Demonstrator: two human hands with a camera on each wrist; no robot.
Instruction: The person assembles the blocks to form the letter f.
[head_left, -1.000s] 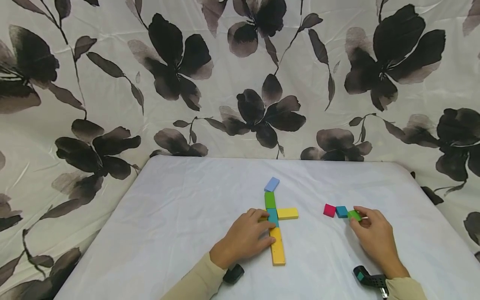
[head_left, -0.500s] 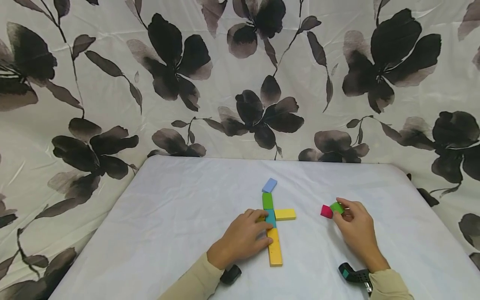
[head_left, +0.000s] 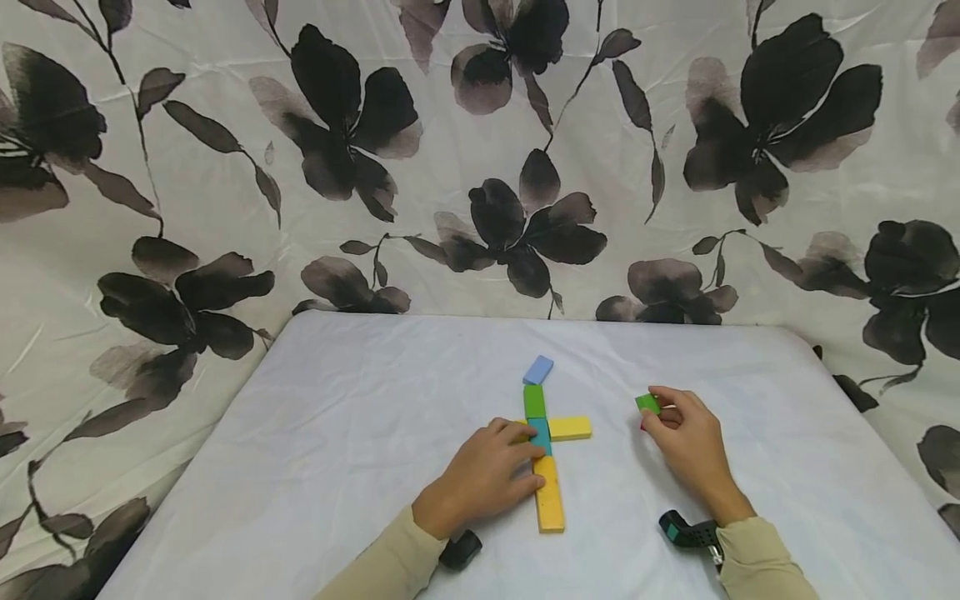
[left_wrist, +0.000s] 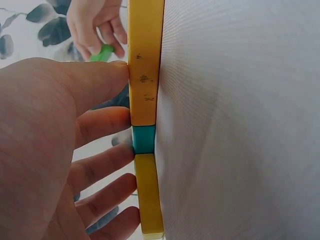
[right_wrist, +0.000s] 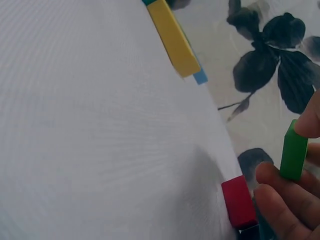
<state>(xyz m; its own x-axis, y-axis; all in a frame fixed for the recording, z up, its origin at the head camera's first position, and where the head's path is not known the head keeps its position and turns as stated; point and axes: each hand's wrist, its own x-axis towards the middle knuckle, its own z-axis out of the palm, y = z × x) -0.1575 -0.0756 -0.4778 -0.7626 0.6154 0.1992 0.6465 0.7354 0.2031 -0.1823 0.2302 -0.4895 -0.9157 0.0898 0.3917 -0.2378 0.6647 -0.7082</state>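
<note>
In the head view, my right hand (head_left: pixel 690 446) pinches a small green block (head_left: pixel 647 404) between thumb and fingers, above the table. Just under it sits a red block (right_wrist: pixel 240 202), mostly covered by that hand in the head view. My left hand (head_left: pixel 480 475) rests its fingertips against a line of blocks: a long orange-yellow block (head_left: pixel 550 504), a teal block (head_left: pixel 542 435) and a side yellow block (left_wrist: pixel 150 195). Beyond the teal one lie a green block (head_left: pixel 534 402) and a tilted light blue block (head_left: pixel 538 369). Another yellow block (head_left: pixel 570 428) points right.
A white cloth (head_left: pixel 360 400) covers the table. Behind it hangs a floral backdrop (head_left: pixel 435 150). Black wrist devices (head_left: pixel 461 550) sit by both wrists. Part of a dark teal block (right_wrist: pixel 265 227) shows behind the right fingers.
My right hand has carried the green block leftward and up, from the right end of the small row to above the red block. The left hand stays in place.
</note>
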